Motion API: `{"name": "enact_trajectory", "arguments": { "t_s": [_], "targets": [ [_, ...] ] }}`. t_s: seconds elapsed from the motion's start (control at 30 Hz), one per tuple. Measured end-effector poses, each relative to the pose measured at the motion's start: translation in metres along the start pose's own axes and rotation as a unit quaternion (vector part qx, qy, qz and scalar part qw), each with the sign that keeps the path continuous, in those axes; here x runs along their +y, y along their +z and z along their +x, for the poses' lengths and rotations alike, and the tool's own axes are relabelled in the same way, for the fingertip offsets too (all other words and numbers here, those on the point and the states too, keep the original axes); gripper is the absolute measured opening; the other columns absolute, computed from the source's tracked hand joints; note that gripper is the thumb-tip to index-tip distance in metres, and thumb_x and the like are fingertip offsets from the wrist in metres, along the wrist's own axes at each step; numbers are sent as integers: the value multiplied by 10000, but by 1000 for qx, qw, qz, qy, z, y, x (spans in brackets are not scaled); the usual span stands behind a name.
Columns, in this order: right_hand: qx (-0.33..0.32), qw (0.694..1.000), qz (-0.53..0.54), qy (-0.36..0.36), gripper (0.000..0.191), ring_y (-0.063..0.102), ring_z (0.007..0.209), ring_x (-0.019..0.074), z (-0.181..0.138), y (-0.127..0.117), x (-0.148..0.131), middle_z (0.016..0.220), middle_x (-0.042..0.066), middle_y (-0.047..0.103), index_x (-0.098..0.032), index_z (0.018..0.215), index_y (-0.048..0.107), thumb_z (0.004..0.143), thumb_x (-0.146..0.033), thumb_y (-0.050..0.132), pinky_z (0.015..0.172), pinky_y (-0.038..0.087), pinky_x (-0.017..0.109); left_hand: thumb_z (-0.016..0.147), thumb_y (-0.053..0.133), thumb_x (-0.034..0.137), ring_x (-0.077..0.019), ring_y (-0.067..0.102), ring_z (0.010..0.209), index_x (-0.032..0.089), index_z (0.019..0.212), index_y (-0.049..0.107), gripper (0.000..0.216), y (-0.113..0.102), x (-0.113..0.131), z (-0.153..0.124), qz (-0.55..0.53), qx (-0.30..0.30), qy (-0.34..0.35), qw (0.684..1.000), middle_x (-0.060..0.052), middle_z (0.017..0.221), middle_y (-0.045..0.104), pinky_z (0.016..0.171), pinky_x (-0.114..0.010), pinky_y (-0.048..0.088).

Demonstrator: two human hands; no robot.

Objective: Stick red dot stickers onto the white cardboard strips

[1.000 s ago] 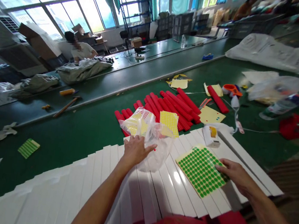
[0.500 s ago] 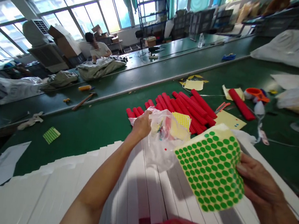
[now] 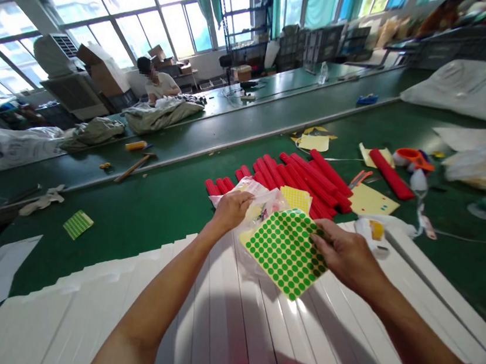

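My left hand [image 3: 231, 209] is closed on the edge of a clear plastic bag [image 3: 247, 265], which hangs open over the white strips. Between thumb and fingers, my right hand [image 3: 345, 248] pinches a sheet of round green stickers [image 3: 290, 253] by its right corner. The sticker sheet lies in front of the bag and covers much of it; whether its edge is inside the bag I cannot tell. A sheet of yellow dot stickers [image 3: 296, 199] shows just behind the bag. Long white strips [image 3: 211, 296] lie side by side beneath both hands.
Beyond the bag lies a heap of red ribbed rods [image 3: 301, 174]. To the right are a tape dispenser [image 3: 374, 230], scissors with orange handles [image 3: 414, 159] and a cutter [image 3: 361, 179]. A small green sticker sheet [image 3: 78, 224] lies left. Another person [image 3: 160, 83] sits across the tables.
My right hand has brought the green sticker sheet left and up to the bag, uncovering the tape dispenser. My left hand keeps hold of the bag, slightly lower in view.
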State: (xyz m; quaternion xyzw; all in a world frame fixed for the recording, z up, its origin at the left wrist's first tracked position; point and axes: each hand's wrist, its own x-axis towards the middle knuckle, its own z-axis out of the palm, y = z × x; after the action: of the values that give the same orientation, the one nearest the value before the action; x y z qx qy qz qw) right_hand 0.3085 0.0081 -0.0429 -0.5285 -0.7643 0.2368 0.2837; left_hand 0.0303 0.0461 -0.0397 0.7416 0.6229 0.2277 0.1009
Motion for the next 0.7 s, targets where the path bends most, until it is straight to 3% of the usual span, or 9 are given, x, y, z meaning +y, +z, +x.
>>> {"name": "enact_trajectory", "arguments": {
  "t_s": [0.1, 0.17, 0.23, 0.33, 0.4, 0.53, 0.7],
  "targets": [
    [101, 990, -90, -25, 320, 637, 559, 232, -4, -2, 3, 704, 71, 698, -162, 1070, 674, 865, -304, 473, 519, 441, 320, 913, 507, 335, -192, 641, 909, 209, 1084, 681, 275, 6, 3, -6, 28, -22, -3, 999, -63, 990, 694, 846, -320, 483],
    [125, 989, -51, -52, 323, 655, 596, 220, -8, -4, 7, 765, 75, 718, -171, 1102, 675, 883, -310, 482, 540, 473, 310, 837, 611, 458, -236, 631, 968, 207, 1222, 600, 460, 10, 7, -13, 67, -26, -26, 997, -89, 1093, 656, 855, -355, 491],
    [104, 992, 38, -64, 302, 675, 660, 203, -13, -4, 12, 842, 70, 733, -180, 1102, 678, 876, -313, 528, 593, 515, 294, 750, 706, 428, -267, 607, 1028, 196, 1371, 448, 711, 13, 12, -21, 117, -27, -43, 992, -117, 1199, 594, 856, -371, 499],
    [43, 983, 179, -16, 277, 682, 738, 200, -15, 0, 23, 883, 56, 737, -189, 1057, 694, 848, -347, 604, 655, 547, 291, 750, 606, 129, -258, 588, 1050, 171, 1437, 328, 742, 21, 18, -33, 184, -30, -35, 982, -130, 1198, 565, 854, -369, 503],
    [-3, 962, 269, 43, 285, 675, 745, 197, -15, 3, 32, 870, 48, 733, -191, 1034, 698, 835, -386, 639, 659, 551, 291, 731, 502, 23, -249, 596, 1030, 156, 1406, 375, 699, 25, 18, -38, 182, -17, -36, 983, -129, 1153, 585, 861, -374, 506],
    [-53, 916, 378, 128, 334, 649, 709, 179, -12, 9, 48, 834, 38, 716, -178, 988, 692, 782, -442, 706, 628, 530, 275, 775, 435, 31, -226, 608, 1064, 158, 1242, 533, 493, 27, 12, -39, 69, 56, -101, 991, -110, 1164, 638, 927, -351, 493],
    [-74, 923, 342, 156, 322, 624, 685, 174, -16, 16, 58, 763, 10, 681, -178, 959, 661, 795, -454, 678, 623, 504, 278, 826, 394, 48, -216, 627, 1026, 141, 1058, 623, 339, 27, 7, -33, -38, 94, -202, 974, -101, 1099, 673, 930, -355, 485]
  ]
}}
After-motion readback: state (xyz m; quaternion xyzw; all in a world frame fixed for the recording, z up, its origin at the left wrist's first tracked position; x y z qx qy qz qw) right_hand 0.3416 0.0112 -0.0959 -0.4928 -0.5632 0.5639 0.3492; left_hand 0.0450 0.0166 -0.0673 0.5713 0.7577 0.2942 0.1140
